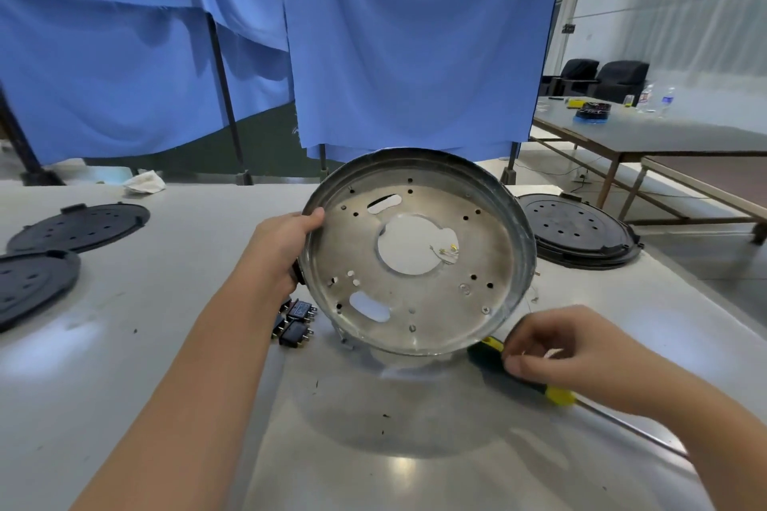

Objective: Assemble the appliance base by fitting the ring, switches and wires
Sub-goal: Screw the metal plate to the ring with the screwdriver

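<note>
A round metal appliance base (436, 303) stands tilted on its lower rim in the middle of the table, its hollow side facing me, with a large centre hole and several small holes. My left hand (282, 249) grips its left rim, thumb on the inside edge. Thin wires with small terminals (446, 251) show through the centre hole. My right hand (568, 348) hovers low beside the base's lower right rim, fingers curled over the handle of a green and yellow screwdriver (556, 392) lying on the table. Several small black switches (294, 324) lie by the base's lower left.
Two black round plates (79, 226) (29, 282) lie at the left, another black plate (577, 232) sits behind the base at the right. A crumpled white cloth (145, 182) lies at the far edge. Blue curtains hang behind. A second table (664, 133) stands at the right.
</note>
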Demonstrator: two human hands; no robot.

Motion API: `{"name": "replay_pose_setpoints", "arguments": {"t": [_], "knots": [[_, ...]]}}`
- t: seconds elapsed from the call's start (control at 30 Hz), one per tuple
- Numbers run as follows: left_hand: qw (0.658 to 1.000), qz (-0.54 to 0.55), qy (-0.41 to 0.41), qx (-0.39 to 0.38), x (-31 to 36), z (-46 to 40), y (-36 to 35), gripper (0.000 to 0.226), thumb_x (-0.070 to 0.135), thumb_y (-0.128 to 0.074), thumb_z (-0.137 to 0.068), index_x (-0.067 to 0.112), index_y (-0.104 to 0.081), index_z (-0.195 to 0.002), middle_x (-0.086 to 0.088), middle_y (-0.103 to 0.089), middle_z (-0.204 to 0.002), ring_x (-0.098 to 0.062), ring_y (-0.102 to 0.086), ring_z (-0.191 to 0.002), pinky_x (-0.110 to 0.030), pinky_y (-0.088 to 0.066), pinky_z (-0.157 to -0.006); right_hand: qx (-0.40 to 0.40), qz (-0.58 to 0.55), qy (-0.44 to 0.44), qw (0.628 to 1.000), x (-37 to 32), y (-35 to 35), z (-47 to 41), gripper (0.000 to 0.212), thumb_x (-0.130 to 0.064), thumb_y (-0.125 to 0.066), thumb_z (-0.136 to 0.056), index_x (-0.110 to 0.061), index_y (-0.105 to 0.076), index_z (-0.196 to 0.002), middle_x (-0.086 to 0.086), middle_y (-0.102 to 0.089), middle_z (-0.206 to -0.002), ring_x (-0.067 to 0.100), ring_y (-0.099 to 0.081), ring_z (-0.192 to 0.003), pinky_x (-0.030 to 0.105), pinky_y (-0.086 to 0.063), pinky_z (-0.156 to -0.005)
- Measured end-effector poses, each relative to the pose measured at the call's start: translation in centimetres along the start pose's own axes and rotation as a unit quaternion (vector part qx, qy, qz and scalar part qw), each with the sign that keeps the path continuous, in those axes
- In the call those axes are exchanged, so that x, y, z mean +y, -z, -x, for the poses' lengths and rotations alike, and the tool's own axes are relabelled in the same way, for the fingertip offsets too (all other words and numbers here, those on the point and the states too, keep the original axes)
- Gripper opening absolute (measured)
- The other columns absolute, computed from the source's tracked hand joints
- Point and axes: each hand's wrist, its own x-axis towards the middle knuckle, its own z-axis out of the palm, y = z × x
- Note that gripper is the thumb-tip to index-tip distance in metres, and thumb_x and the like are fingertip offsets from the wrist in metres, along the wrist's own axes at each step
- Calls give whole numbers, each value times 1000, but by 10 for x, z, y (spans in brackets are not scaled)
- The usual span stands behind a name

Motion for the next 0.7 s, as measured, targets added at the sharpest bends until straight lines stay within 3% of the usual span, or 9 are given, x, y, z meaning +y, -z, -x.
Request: {"name": "replay_pose_setpoints", "arguments": {"t": [0.17, 0.27, 0.37, 0.53, 0.7], "knots": [[990, -32, -135, 9, 14, 13, -2, 15, 19, -63, -92, 25, -72, -81, 4, -75, -78, -20, -70, -76, -40, -56, -77, 139, -94, -84, 982, 14, 15, -8, 5, -7, -65, -87, -6, -68, -83, 7, -74, -78, 15, -70, -65, 22, -57, -60], [983, -48, -180, 0, 22, 18, 0, 12, 20, -65, -90, 25, -73, -98, 3, -75, -94, -18, -70, -90, -34, -56, -81, 245, -172, -83, 950, 17, 16, -12, 7, -9, -63, -89, -4, -66, -86, 10, -74, -85, 17, -71, -73, 24, -56, -62], [982, -55, -183, -3, 23, 21, -1, 19, 21, -67, -89, 18, -72, -107, -2, -73, -102, -15, -69, -89, -29, -54, -81, 287, -274, -51, 917, 14, 11, -17, 10, -14, -58, -92, -5, -64, -93, 6, -73, -94, 19, -70, -89, 31, -54, -75], [989, -46, -142, -6, 18, 22, -5, 9, 19, -66, -90, 25, -72, -86, 4, -75, -76, -12, -69, -66, -32, -57, -69, 313, -365, -42, 876, 7, -4, -30, 10, -19, -50, -98, -12, -57, -95, 0, -70, -98, 14, -69, -91, 34, -54, -75], [995, -38, -93, -28, 21, 28, -4, 11, 18, -71, -85, 17, -72, -97, 0, -73, -76, -15, -66, -55, -30, -54, -52, 329, -299, -42, 895, 2, -15, -43, 9, -21, -50, -98, -15, -57, -96, 8, -64, -93, 18, -62, -83, 30, -51, -73]]}}
